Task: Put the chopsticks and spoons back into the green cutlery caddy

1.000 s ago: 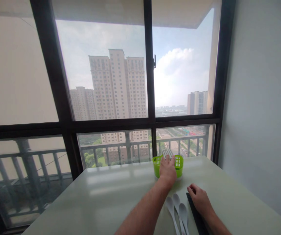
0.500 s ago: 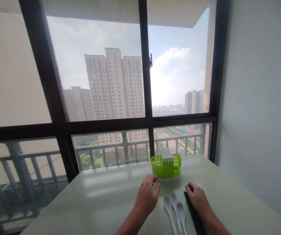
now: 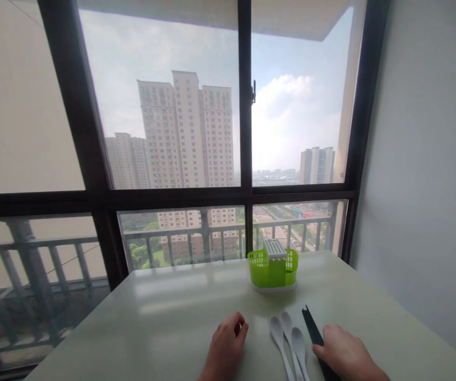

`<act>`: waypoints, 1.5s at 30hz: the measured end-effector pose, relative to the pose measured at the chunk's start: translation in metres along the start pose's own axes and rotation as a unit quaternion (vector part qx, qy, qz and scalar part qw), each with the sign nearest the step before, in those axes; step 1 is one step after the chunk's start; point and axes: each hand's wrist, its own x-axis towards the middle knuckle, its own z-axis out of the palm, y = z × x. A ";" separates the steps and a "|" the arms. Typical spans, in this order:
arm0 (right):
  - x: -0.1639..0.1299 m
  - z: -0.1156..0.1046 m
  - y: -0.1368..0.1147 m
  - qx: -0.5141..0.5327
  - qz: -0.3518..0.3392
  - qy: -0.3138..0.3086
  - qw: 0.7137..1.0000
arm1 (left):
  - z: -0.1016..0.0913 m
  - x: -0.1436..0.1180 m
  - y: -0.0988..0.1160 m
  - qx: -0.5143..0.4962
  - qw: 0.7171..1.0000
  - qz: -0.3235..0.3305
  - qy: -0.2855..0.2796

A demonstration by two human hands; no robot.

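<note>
My right hand [image 3: 345, 349] is closed around a bundle of black chopsticks [image 3: 312, 327] lying on the table, its thumb along their left side. The tips point away from me toward the window. Just left of the chopsticks lie three white spoons [image 3: 298, 344], bowls facing away and handles toward me. My left hand [image 3: 228, 338] rests over the table left of the spoons, fingers loosely curled, a small gap between thumb and forefinger, with nothing in it. Farther back stands a green utensil basket [image 3: 273, 272] with a white slotted top on its middle part and a white base; neither hand touches it.
The pale table [image 3: 164, 317] reaches back to a dark-framed window [image 3: 180, 198], with a railing and tall buildings outside. A plain wall [image 3: 422, 185] rises along the right side.
My left hand has drawn back toward me from near the basket and curled more. My right hand has slid back along the chopsticks and closed on them, leaving their tips uncovered.
</note>
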 end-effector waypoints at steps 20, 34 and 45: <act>0.005 0.005 -0.008 -0.036 0.015 0.000 0.999 | 0.003 0.004 -0.009 -0.051 0.999 0.008 0.015; 0.013 0.024 0.010 0.061 0.020 0.023 0.998 | 0.000 0.004 -0.007 -0.050 0.999 0.000 0.003; 0.008 0.021 0.004 -0.005 0.001 0.029 1.000 | 0.003 0.005 -0.009 -0.046 0.999 0.008 -0.001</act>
